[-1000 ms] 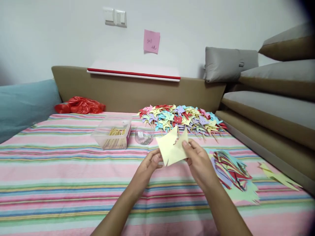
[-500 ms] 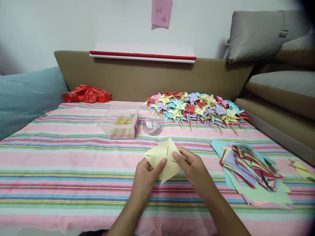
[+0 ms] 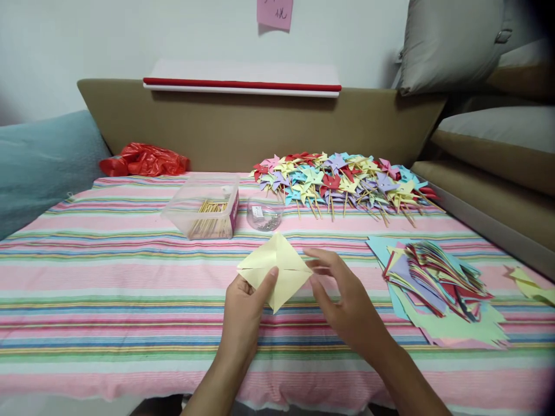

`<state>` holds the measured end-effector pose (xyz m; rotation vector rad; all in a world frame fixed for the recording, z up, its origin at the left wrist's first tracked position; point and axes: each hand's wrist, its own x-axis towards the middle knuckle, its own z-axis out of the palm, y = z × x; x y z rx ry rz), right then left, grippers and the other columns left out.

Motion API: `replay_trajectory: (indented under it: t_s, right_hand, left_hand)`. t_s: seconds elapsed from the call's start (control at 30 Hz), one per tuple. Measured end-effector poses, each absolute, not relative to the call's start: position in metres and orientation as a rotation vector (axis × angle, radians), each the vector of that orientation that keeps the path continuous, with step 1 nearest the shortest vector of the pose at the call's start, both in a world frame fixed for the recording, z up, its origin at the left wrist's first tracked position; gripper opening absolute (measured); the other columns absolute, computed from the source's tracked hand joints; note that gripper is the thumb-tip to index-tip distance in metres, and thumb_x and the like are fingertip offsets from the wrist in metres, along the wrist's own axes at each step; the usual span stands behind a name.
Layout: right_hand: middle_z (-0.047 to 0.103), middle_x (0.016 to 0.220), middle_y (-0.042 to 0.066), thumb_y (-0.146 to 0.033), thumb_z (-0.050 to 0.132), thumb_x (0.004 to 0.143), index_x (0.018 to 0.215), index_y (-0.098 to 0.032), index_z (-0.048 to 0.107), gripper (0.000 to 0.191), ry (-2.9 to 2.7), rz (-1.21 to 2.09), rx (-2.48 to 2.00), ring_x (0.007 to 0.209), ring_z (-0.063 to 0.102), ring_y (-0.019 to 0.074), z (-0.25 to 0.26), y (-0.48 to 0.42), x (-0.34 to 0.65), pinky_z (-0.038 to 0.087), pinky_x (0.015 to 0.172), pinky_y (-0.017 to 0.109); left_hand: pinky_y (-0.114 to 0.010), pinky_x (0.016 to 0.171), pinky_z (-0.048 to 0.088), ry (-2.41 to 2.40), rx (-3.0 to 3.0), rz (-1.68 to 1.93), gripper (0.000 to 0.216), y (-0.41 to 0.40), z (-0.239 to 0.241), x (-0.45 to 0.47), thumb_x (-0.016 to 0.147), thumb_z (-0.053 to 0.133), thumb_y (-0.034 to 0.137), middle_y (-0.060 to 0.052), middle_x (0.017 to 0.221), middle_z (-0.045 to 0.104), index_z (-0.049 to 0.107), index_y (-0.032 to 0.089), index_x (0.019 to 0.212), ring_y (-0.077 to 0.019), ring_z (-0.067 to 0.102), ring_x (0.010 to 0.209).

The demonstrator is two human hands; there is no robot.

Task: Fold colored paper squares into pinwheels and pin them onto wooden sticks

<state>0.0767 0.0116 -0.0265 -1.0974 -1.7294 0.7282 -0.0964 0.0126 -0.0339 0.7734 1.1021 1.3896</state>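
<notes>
A pale yellow paper square (image 3: 284,266), slit inward from its corners, is held up above the striped cloth with one corner pointing away from me. My left hand (image 3: 247,303) pinches it from the left, the thumb lying on top near the middle and the other fingers underneath. At the square's right corner is my right hand (image 3: 340,294), thumb and fingers parted with a gap between them. Its fingertips are close to the paper's edge; whether they touch it I cannot tell.
Beyond my hands stand a clear plastic box (image 3: 173,211) of wooden sticks and a round clear container (image 3: 264,222) of small metal pieces. Many finished paper pinwheels (image 3: 333,182) lie at the back right. Coloured paper sheets (image 3: 433,283) are stacked at right. A red plastic bag (image 3: 151,160) lies back left.
My right hand has let go of the yellow paper and moved slightly right, its fingers spreading. The left hand still holds the square, now turned a little. The view has tilted slightly downward.
</notes>
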Motion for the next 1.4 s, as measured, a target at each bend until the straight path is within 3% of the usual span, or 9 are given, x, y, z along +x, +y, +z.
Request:
replay_trajectory:
  t_s: [0.07,0.13,0.23,0.33,0.67,0.93,1.4]
  right_hand:
    - [0.042,0.152,0.009,-0.019,0.057,0.093,0.134,-0.035,0.057,0.044,-1.924,0.508,-1.055,0.136,0.048,0.028,-0.03,0.009,0.078,0.045,0.108,0.051]
    - [0.035,0.156,0.008,-0.022,0.065,0.091,0.125,-0.034,0.065,0.036,-1.977,0.42,-1.041,0.143,0.038,0.031,-0.032,0.007,0.076,0.042,0.111,0.053]
    - [0.04,0.152,0.007,-0.028,0.067,0.092,0.103,-0.031,0.075,0.014,-1.909,0.451,-1.047,0.14,0.042,0.0308,-0.031,0.006,0.072,0.043,0.111,0.051]
    - [0.048,0.145,0.008,-0.031,0.064,0.094,0.093,-0.029,0.077,0.013,-1.79,0.509,-1.082,0.132,0.05,0.0293,-0.028,0.007,0.07,0.047,0.106,0.048]
    - [0.061,0.116,0.009,-0.036,0.065,0.091,0.082,-0.025,0.073,0.016,-1.491,0.691,-1.192,0.12,0.057,0.029,-0.027,0.008,0.061,0.047,0.1,0.045]
    - [0.059,0.109,0.006,-0.034,0.063,0.092,0.081,-0.023,0.068,0.016,-1.417,0.766,-1.191,0.098,0.062,0.0208,-0.028,0.004,0.053,0.053,0.084,0.035]
    - [0.06,0.105,0.005,-0.032,0.063,0.092,0.082,-0.024,0.065,0.014,-1.395,0.742,-1.174,0.102,0.062,0.0217,-0.032,0.001,0.044,0.054,0.087,0.036]
  left_hand:
    - [-0.03,0.075,0.056,1.094,0.779,1.393,0.059,0.012,-0.035,-0.095,0.077,0.082,0.04,-0.012,0.115,0.077,0.068,0.016,0.128,-0.0268,0.073,0.098]
    - [-0.031,0.079,0.056,1.048,0.796,1.387,0.057,0.011,-0.037,-0.094,0.079,0.08,0.039,-0.011,0.117,0.076,0.066,0.017,0.13,-0.0267,0.072,0.101]
    - [-0.033,0.087,0.055,0.981,0.815,1.375,0.052,0.011,-0.038,-0.092,0.084,0.076,0.037,-0.01,0.119,0.075,0.064,0.018,0.132,-0.0249,0.071,0.104]
    - [-0.032,0.087,0.055,0.947,0.82,1.371,0.049,0.01,-0.04,-0.091,0.087,0.074,0.037,-0.01,0.118,0.075,0.064,0.018,0.131,-0.0241,0.071,0.103]
    - [-0.034,0.097,0.053,0.889,0.876,1.329,0.05,0.004,-0.038,-0.088,0.089,0.072,0.036,-0.009,0.125,0.073,0.061,0.021,0.136,-0.025,0.067,0.114]
    - [-0.035,0.094,0.055,0.941,0.926,1.314,0.035,0.006,-0.032,-0.087,0.083,0.078,0.037,-0.01,0.11,0.079,0.077,0.018,0.113,-0.0281,0.072,0.105]
    - [-0.033,0.087,0.055,1.073,0.998,1.335,0.027,0.004,-0.03,-0.088,0.084,0.076,0.038,-0.007,0.1,0.08,0.079,0.017,0.101,-0.0259,0.072,0.098]
